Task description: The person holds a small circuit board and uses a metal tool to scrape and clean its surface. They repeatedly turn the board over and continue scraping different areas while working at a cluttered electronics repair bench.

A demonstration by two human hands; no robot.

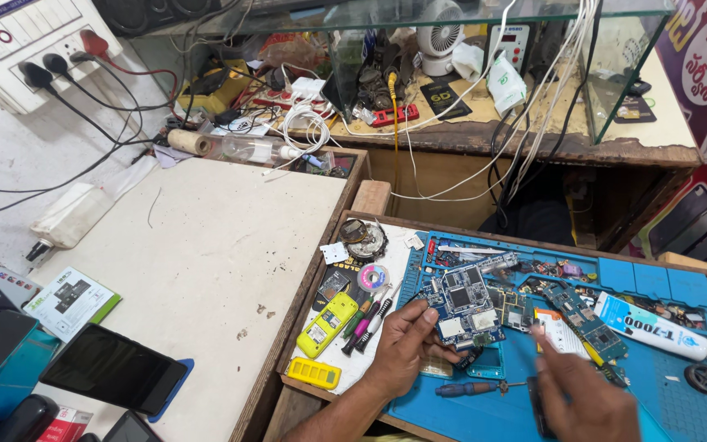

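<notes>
Left hand (pixel 407 344) gripping blue circuit board (pixel 464 303) by lower edge, lifting it just above blue repair mat (pixel 664 385). Right hand (pixel 583 393), blurred, reaching toward board's right side; grip unclear. Yellow phone (pixel 327 324) lying left of board. Best practice: edge-only hold, board kept level.

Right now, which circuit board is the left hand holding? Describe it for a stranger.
Find the blue work mat on the wooden tray. At its left edge, the left hand lifts a blue circuit board. Unlike the boards lying flat nearby, it carries square silver shields and a black chip.
</notes>
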